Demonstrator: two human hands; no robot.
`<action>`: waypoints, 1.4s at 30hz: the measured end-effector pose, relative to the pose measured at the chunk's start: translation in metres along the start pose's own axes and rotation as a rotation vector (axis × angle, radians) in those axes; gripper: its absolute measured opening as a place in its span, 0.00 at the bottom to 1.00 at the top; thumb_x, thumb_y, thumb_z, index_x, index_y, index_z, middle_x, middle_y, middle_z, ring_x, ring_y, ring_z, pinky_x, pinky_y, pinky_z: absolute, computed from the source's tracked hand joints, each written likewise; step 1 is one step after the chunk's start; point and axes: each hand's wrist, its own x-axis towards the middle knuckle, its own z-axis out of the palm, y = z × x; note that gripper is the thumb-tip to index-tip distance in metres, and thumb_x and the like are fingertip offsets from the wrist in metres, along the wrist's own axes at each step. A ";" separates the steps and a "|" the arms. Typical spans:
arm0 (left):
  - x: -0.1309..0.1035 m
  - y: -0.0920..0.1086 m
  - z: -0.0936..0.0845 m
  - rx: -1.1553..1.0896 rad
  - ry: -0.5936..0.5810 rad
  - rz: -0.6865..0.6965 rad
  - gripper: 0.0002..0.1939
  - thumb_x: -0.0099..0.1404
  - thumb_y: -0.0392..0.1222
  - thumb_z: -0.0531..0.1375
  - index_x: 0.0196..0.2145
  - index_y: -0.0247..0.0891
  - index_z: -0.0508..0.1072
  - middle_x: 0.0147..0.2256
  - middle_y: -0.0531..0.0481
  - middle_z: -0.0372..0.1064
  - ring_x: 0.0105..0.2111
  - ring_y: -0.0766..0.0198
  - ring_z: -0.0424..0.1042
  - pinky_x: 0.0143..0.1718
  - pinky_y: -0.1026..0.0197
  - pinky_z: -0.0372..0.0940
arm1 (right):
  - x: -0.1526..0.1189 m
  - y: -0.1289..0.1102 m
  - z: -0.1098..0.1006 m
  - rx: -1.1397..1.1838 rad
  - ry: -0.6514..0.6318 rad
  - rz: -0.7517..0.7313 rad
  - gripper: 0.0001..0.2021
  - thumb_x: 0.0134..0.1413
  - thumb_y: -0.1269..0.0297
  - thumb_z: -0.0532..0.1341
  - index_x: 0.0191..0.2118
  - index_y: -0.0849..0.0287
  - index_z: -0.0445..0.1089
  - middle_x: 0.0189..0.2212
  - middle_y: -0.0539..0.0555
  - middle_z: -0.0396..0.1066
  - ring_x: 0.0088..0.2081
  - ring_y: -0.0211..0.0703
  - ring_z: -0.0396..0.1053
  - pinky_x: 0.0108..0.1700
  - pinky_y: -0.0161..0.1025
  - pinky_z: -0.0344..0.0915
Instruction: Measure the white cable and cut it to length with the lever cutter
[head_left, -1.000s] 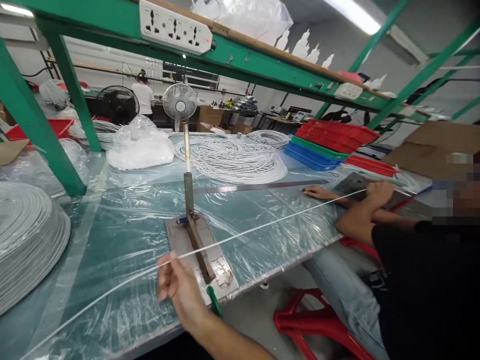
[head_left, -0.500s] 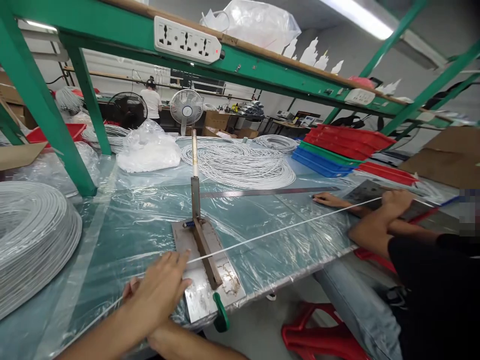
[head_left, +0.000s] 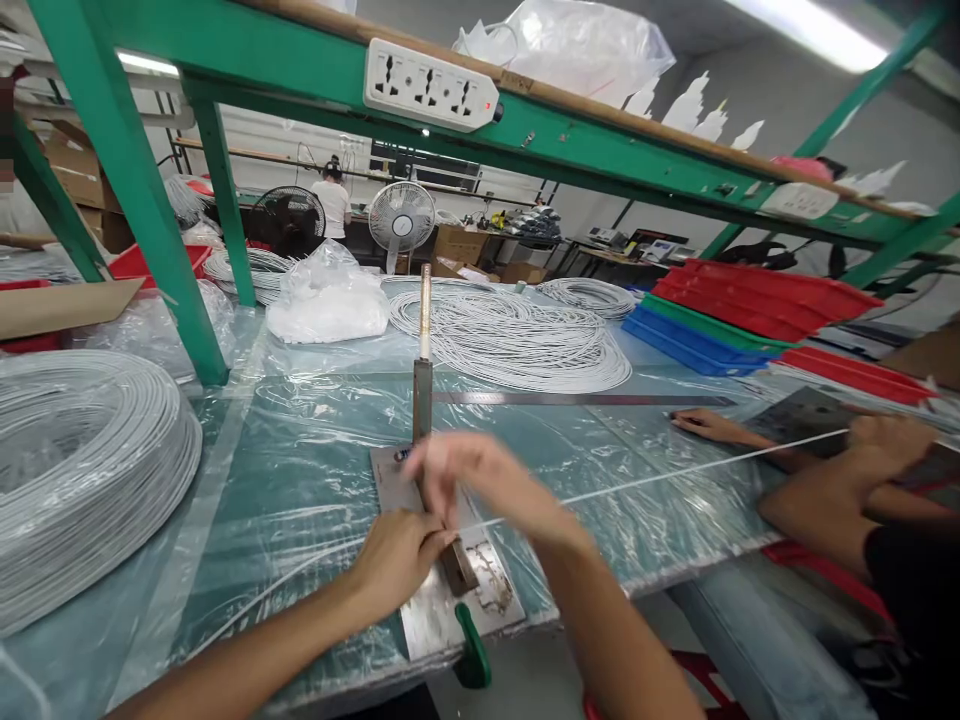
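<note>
We are stretching a white cord (head_left: 675, 476) across the plastic-covered table (head_left: 300, 470), its long axis running from lower left to upper right, from our hands toward a co-worker's hand (head_left: 885, 440) pinching the far end. Our left hand (head_left: 397, 555) is closing on the cord beside the lever cutter (head_left: 439, 540); our right hand (head_left: 480, 478), blurred, is hovering over it, grip unclear. We judge that keeping the cord taut and square across the blade is mattering most.

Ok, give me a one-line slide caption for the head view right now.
Left hand pins a taut white cord at a lever cutter; blurred right hand above it, co-worker's hand holding the far end.
</note>
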 end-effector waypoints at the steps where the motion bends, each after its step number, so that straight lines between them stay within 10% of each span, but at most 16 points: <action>1: 0.000 0.000 0.001 0.011 0.000 0.028 0.21 0.65 0.46 0.48 0.26 0.35 0.76 0.23 0.49 0.72 0.24 0.60 0.68 0.23 0.67 0.56 | 0.020 -0.012 -0.023 -0.064 0.288 -0.115 0.12 0.56 0.57 0.58 0.36 0.60 0.73 0.17 0.47 0.68 0.17 0.30 0.63 0.21 0.28 0.59; 3: 0.001 -0.002 0.002 0.051 -0.008 0.096 0.19 0.66 0.43 0.47 0.28 0.36 0.76 0.25 0.48 0.73 0.25 0.60 0.69 0.24 0.66 0.53 | 0.063 -0.028 -0.064 -0.090 0.626 -0.135 0.11 0.57 0.59 0.57 0.40 0.61 0.70 0.14 0.44 0.65 0.14 0.28 0.58 0.18 0.26 0.53; 7: 0.006 -0.007 0.006 0.012 -0.027 0.040 0.17 0.65 0.40 0.48 0.28 0.35 0.75 0.26 0.46 0.73 0.27 0.60 0.69 0.26 0.64 0.50 | 0.126 -0.040 -0.105 -0.092 0.601 -0.020 0.20 0.57 0.55 0.54 0.40 0.72 0.67 0.11 0.44 0.62 0.11 0.26 0.53 0.17 0.27 0.47; 18: 0.021 -0.025 0.015 -0.325 -0.068 -0.065 0.25 0.60 0.55 0.52 0.26 0.30 0.78 0.13 0.58 0.46 0.17 0.70 0.47 0.21 0.64 0.41 | 0.127 -0.054 -0.087 -0.061 0.447 0.054 0.36 0.52 0.55 0.30 0.36 0.86 0.64 0.32 0.59 0.70 0.18 0.15 0.59 0.22 0.24 0.48; 21: 0.025 -0.027 0.019 -0.381 -0.021 -0.125 0.26 0.57 0.58 0.54 0.22 0.31 0.77 0.11 0.58 0.45 0.15 0.71 0.46 0.20 0.63 0.40 | 0.106 -0.063 -0.086 -0.061 0.408 0.056 0.43 0.48 0.61 0.18 0.41 0.91 0.61 0.29 0.57 0.69 0.18 0.15 0.61 0.24 0.25 0.52; 29: 0.029 -0.022 0.022 -0.347 0.092 -0.203 0.19 0.55 0.50 0.57 0.14 0.34 0.71 0.12 0.55 0.54 0.17 0.69 0.54 0.21 0.64 0.44 | -0.012 -0.056 -0.065 0.107 0.358 0.107 0.19 0.62 0.46 0.44 0.40 0.57 0.61 0.29 0.57 0.74 0.27 0.41 0.73 0.24 0.32 0.70; 34: 0.028 -0.022 0.022 -0.336 0.099 -0.208 0.19 0.55 0.49 0.57 0.14 0.35 0.70 0.12 0.56 0.53 0.17 0.69 0.53 0.22 0.64 0.44 | -0.090 -0.009 -0.040 0.239 0.350 0.358 0.23 0.44 0.49 0.66 0.42 0.53 0.59 0.24 0.49 0.71 0.19 0.39 0.70 0.16 0.30 0.66; 37: 0.029 -0.023 0.023 -0.327 0.099 -0.198 0.18 0.54 0.48 0.57 0.13 0.35 0.69 0.13 0.56 0.55 0.18 0.69 0.55 0.22 0.64 0.44 | -0.119 0.013 -0.016 0.307 0.453 0.503 0.36 0.41 0.54 0.68 0.55 0.48 0.51 0.26 0.48 0.70 0.17 0.36 0.67 0.15 0.30 0.65; 42: 0.030 -0.024 0.026 -0.309 0.101 -0.186 0.19 0.54 0.50 0.57 0.13 0.35 0.69 0.13 0.56 0.54 0.18 0.68 0.55 0.22 0.64 0.44 | -0.132 0.028 0.017 0.408 0.545 0.663 0.28 0.45 0.64 0.64 0.53 0.56 0.56 0.17 0.42 0.58 0.10 0.24 0.51 0.10 0.22 0.51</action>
